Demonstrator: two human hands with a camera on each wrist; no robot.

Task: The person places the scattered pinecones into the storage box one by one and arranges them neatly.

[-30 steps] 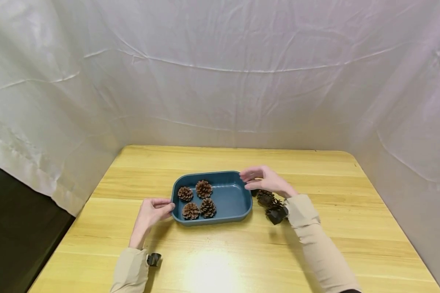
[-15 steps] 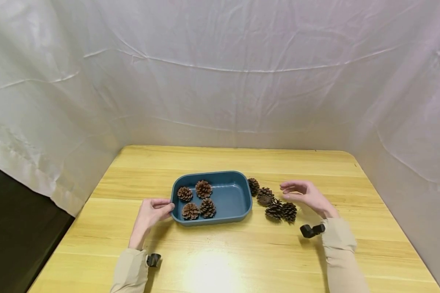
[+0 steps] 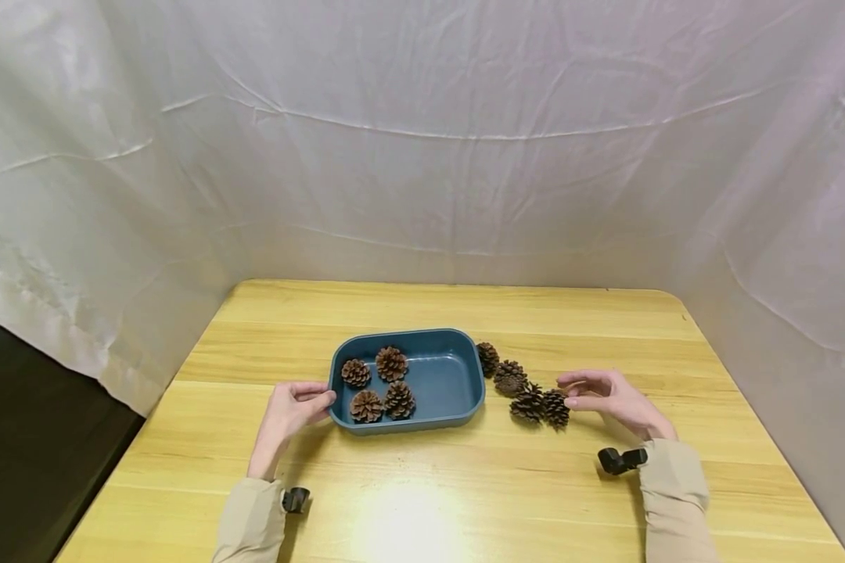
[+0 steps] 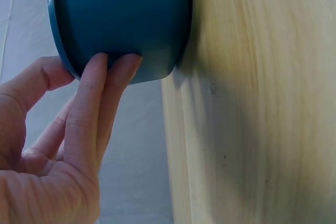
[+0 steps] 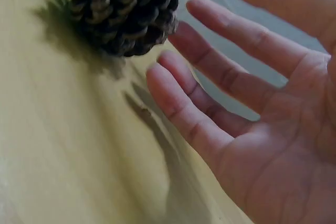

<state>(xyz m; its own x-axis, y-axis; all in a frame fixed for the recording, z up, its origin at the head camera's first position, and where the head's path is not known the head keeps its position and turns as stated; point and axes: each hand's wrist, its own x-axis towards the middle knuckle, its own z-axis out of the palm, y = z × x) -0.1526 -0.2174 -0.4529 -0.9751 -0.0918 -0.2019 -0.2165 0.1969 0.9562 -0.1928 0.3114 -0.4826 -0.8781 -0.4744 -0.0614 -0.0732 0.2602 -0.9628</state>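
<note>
A blue-green, smooth tray [image 3: 440,383] with round corners, which looks like plastic, sits flat on the light yellow wooden table [image 3: 605,324]. Four brown, woody pine cones [image 3: 392,363] are in the tray's left half, two on the far side and two on the near side. The right half of the tray has no cones in it.

Four darker pine cones [image 3: 510,378] are on the table, to the right of the tray. They make a slanted row, from just beside the tray's right end down to the near right.

The left hand [image 3: 286,410] pinches the tray's left end, with the thumb at the rim and the fingers on the outside. The right hand [image 3: 621,403] has its fingers apart and holds nothing. It is just beside the last cone on the right [image 3: 556,409]; I cannot tell if a fingertip touches it.

The work looks about half done to me: four cones are in, and four are left outside.
</note>
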